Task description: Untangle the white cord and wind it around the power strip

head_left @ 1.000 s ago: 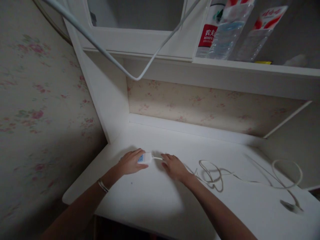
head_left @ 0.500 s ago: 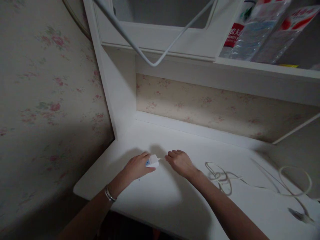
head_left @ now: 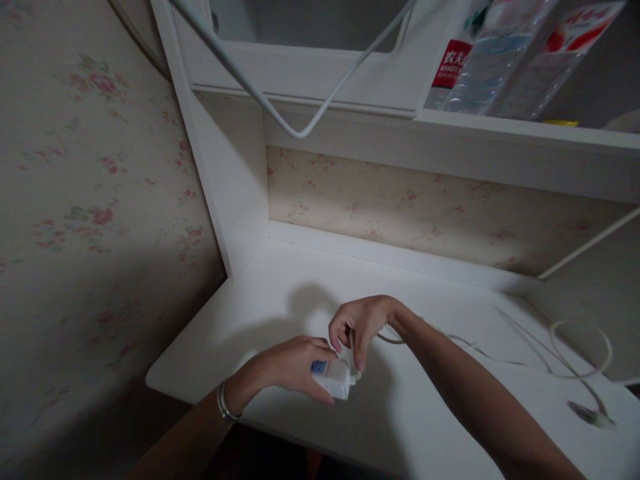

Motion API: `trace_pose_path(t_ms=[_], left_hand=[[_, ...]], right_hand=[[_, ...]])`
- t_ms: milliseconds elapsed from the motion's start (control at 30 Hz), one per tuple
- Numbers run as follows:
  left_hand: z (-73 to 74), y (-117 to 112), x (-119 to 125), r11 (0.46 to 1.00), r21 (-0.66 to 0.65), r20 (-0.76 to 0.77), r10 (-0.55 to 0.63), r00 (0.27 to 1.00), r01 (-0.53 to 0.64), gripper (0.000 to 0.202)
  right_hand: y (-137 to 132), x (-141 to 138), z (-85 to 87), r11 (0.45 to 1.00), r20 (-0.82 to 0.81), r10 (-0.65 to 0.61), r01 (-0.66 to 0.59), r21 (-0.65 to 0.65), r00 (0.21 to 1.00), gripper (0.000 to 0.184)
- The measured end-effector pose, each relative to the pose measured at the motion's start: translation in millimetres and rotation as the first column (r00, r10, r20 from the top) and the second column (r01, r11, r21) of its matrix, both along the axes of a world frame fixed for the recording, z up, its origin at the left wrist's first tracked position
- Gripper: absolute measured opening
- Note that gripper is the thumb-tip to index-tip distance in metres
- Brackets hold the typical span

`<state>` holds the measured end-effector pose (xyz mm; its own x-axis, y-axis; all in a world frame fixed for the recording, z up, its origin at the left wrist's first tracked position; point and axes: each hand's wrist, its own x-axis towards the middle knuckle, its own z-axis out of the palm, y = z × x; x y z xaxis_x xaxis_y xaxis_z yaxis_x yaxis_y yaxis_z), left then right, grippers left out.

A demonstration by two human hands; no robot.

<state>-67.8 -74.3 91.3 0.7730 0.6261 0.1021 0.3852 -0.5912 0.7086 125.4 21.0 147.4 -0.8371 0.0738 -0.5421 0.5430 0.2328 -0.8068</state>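
My left hand [head_left: 299, 365] is wrapped round a white power adapter [head_left: 337, 380] with a blue patch, holding it above the white desk near its front edge. A pale cable [head_left: 356, 379] leaves the adapter's right end and bends upward. Just above that end, my right hand [head_left: 361, 325] pinches the cable between thumb and fingers. Part of the adapter is covered by my left hand. Behind my right wrist, more of the cable runs off across the desk to the right.
Loose cable loops [head_left: 583, 353] and a grey plug-like end [head_left: 590, 415] lie at the desk's right side. Above hang a white bent rod [head_left: 300, 133] and a cabinet; plastic-wrapped bottles [head_left: 480, 73] stand on its shelf. A flowered wall [head_left: 100, 213] borders the left.
Both hands have come nearer the desk's front edge, the left one also moving right with the adapter. My right hand has turned fingers-down, and the cable now bends up at the adapter.
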Motion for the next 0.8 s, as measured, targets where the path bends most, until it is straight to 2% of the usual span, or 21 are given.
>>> trace_pose_path(t_ms=[67, 133, 200, 233, 300, 400, 467, 533, 600, 700, 733, 800], left_hand=[[3.8, -8.1, 9.3, 1.000, -0.005, 0.054, 0.019, 0.998, -0.019, 0.044], [8.4, -15.1, 16.6, 0.997, -0.015, 0.101, 0.072, 0.992, -0.071, 0.045], [12.9, -19.8, 21.9, 0.989, -0.043, 0.157, 0.149, 0.976, -0.144, 0.049], [14.7, -21.0, 24.0, 0.979, -0.063, 0.187, 0.202, 0.961, -0.194, 0.052], [16.9, -21.4, 27.0, 0.944, -0.101, 0.231, 0.328, 0.916, -0.313, 0.058], [16.0, -20.2, 29.8, 0.887, -0.148, 0.232, 0.461, 0.856, -0.438, 0.050], [12.7, -20.5, 31.1, 0.865, -0.190, 0.200, 0.497, 0.845, -0.464, 0.046], [7.3, -22.1, 32.5, 0.849, -0.232, 0.192, 0.518, 0.833, -0.474, 0.048], [0.4, -24.0, 34.0, 0.834, -0.272, 0.217, 0.539, 0.814, -0.480, 0.055], [-9.6, -24.1, 36.4, 0.793, -0.356, 0.246, 0.590, 0.769, -0.494, 0.074], [-11.9, -23.0, 37.2, 0.780, -0.387, 0.250, 0.603, 0.758, -0.492, 0.084], [-13.4, -19.8, 38.7, 0.776, -0.437, 0.272, 0.595, 0.756, -0.454, 0.103]], right_hand=[[0.5, 3.4, -10.0, 0.991, -0.084, -0.036, 0.025, -0.131, 0.996, 0.057], [-1.6, 8.3, -22.2, 0.970, -0.212, -0.139, 0.091, -0.224, 0.967, 0.062], [-7.1, 12.3, -34.6, 0.937, -0.356, -0.295, 0.194, -0.291, 0.887, 0.063], [-11.1, 13.4, -40.4, 0.913, -0.426, -0.379, 0.256, -0.318, 0.822, 0.062], [-21.3, 12.8, -50.6, 0.842, -0.522, -0.538, 0.398, -0.364, 0.662, 0.060], [-37.4, 7.9, -62.1, 0.674, -0.544, -0.721, 0.615, -0.409, 0.429, 0.056], [-45.5, 6.9, -66.5, 0.580, -0.513, -0.782, 0.716, -0.390, 0.354, 0.053], [-50.2, 10.8, -67.5, 0.562, -0.475, -0.793, 0.760, -0.327, 0.382, 0.052], [-52.2, 18.8, -65.4, 0.621, -0.439, -0.749, 0.757, -0.203, 0.497, 0.053], [-54.4, 31.3, -59.8, 0.725, -0.450, -0.567, 0.677, 0.123, 0.689, 0.045], [-55.7, 33.6, -58.3, 0.730, -0.450, -0.494, 0.636, 0.250, 0.744, 0.040], [-59.5, 34.6, -56.6, 0.675, -0.418, -0.379, 0.556, 0.485, 0.825, 0.030]])
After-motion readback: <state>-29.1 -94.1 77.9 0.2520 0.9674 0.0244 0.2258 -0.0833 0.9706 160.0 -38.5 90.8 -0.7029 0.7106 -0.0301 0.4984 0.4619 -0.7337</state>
